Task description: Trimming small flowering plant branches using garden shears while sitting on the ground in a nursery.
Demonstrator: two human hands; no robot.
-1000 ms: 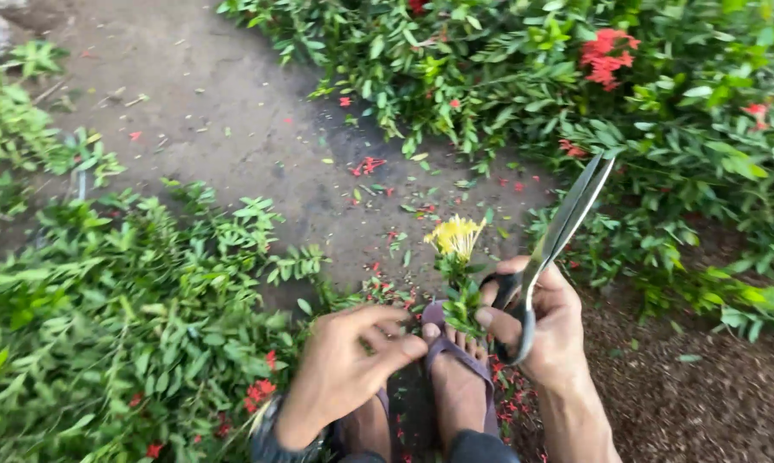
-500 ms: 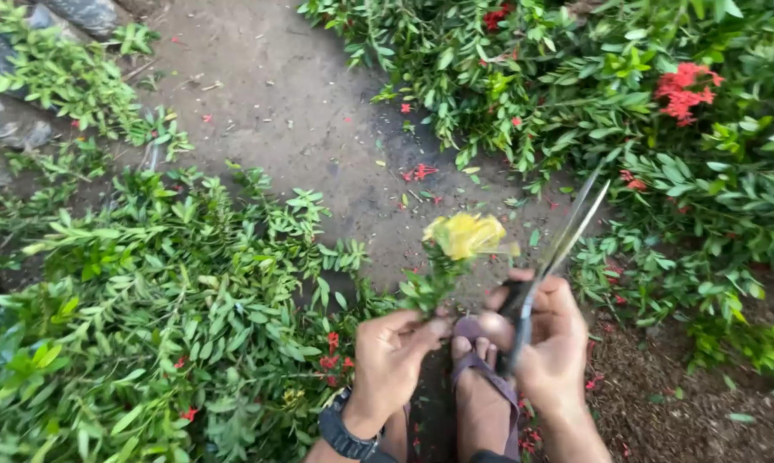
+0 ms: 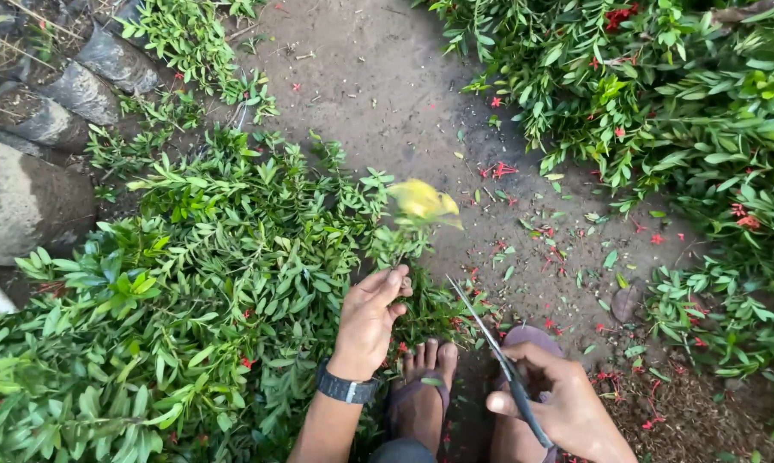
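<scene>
My left hand (image 3: 371, 317), with a black wristwatch on the wrist, pinches the stem of a leafy sprig topped by a blurred yellow flower (image 3: 423, 204), held over the heap of green cuttings (image 3: 207, 283). My right hand (image 3: 558, 399) grips a pair of scissors (image 3: 490, 343) by the handles, the blades nearly together and pointing up and left toward the sprig's base. Both hands sit above my sandalled feet (image 3: 421, 390).
A bare dirt path (image 3: 387, 77) with fallen red petals runs up the middle. A red-flowering bush (image 3: 687, 111) fills the right side. Black nursery bags (image 3: 27, 197) of soil stand at the left edge.
My left hand has carried the yellow-flowered sprig to the left, over the cuttings. The right hand with the scissors has dropped lower and the blades now point left. The view has shifted left.
</scene>
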